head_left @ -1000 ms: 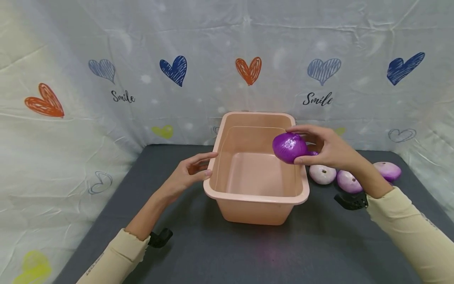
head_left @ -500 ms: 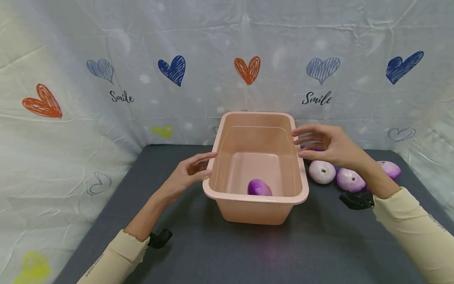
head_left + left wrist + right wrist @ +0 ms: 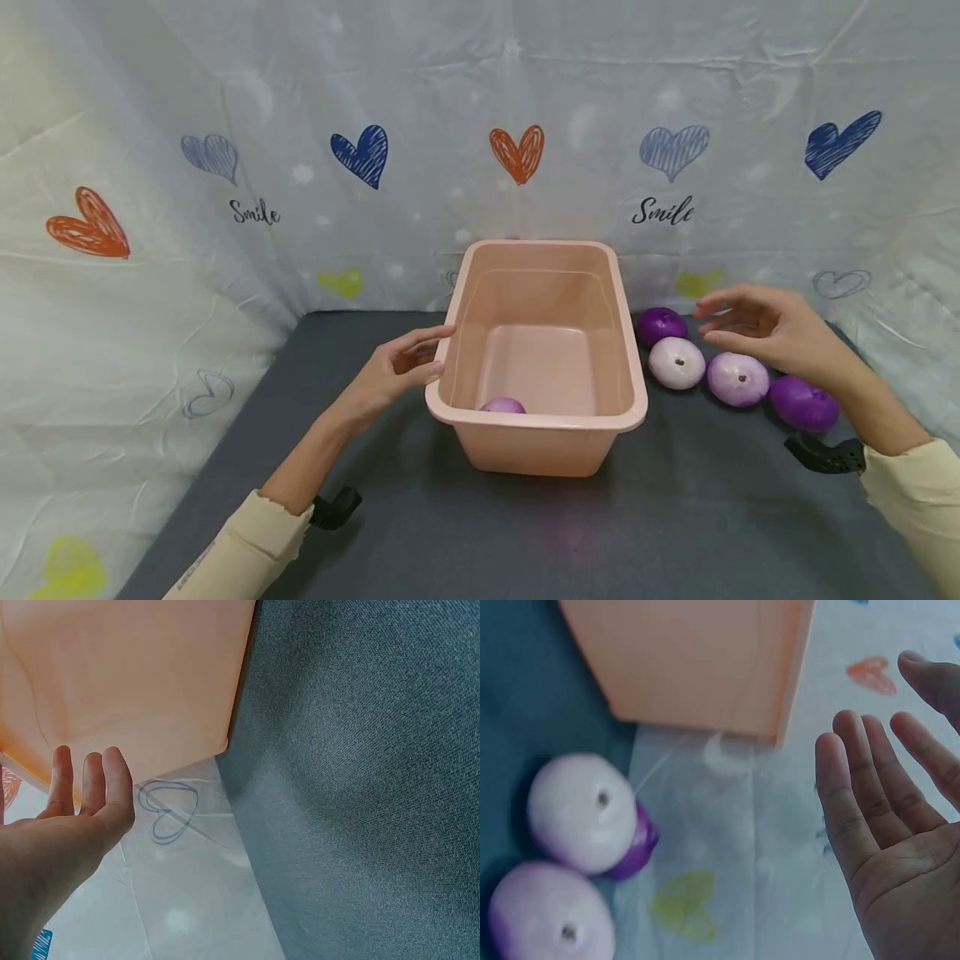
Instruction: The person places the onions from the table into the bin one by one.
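Note:
In the head view, my left hand touches the left rim of a peach plastic tub, its fingers loosely extended. The left wrist view shows those fingers beside the tub's outer wall. Inside the tub, near its front wall, lies a purple toy onion, mostly hidden by the rim. My right hand hovers right of the tub with relaxed fingers, holding nothing. Below and left of it are a dark purple onion, a whitish onion, a pale purple onion and another purple onion.
A dark grey cloth-covered table carries the tub and onions. Behind it hangs a pale curtain printed with hearts and "Smile". Black bands with cameras sit on both wrists.
The right hand let the purple onion go into the tub, then drew away to the right. The onion rolled left along the tub's front. The left hand stayed at the rim.

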A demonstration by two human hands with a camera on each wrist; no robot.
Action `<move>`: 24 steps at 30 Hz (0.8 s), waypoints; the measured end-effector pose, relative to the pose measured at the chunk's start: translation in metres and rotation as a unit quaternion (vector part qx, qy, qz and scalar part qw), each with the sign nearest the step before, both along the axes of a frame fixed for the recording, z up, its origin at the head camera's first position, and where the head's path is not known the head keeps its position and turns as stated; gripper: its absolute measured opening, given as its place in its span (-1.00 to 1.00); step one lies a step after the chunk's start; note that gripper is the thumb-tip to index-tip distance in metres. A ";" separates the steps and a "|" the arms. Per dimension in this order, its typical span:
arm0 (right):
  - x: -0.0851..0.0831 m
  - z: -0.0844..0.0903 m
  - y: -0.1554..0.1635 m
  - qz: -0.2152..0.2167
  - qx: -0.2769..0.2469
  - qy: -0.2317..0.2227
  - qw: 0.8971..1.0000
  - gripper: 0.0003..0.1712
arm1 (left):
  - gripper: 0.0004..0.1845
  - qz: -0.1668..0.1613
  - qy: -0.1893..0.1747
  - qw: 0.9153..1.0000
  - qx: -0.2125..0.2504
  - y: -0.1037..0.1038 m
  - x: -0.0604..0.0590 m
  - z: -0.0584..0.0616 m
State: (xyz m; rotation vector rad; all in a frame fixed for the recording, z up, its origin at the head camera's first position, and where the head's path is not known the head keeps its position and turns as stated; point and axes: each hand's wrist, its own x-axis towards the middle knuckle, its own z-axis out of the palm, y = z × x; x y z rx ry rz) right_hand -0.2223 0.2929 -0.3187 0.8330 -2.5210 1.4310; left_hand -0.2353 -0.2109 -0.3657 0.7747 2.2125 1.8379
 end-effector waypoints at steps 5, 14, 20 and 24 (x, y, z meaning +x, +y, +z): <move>0.010 -0.011 0.025 -0.032 -0.002 -0.002 0.999 -0.58 | -0.42 0.002 0.002 1.000 -0.004 0.001 0.001 0.001; 0.022 -0.031 0.063 -0.073 0.020 -0.006 0.997 -0.54 | -0.41 0.003 0.007 1.000 -0.009 -0.001 0.002 0.000; 0.031 -0.042 0.085 -0.083 0.037 -0.009 0.996 -0.56 | -0.41 0.003 0.010 1.000 -0.014 -0.001 0.002 0.000; 0.038 -0.050 0.098 -0.121 0.043 -0.016 0.992 -0.56 | -0.41 0.002 0.005 1.000 -0.010 0.000 0.002 0.001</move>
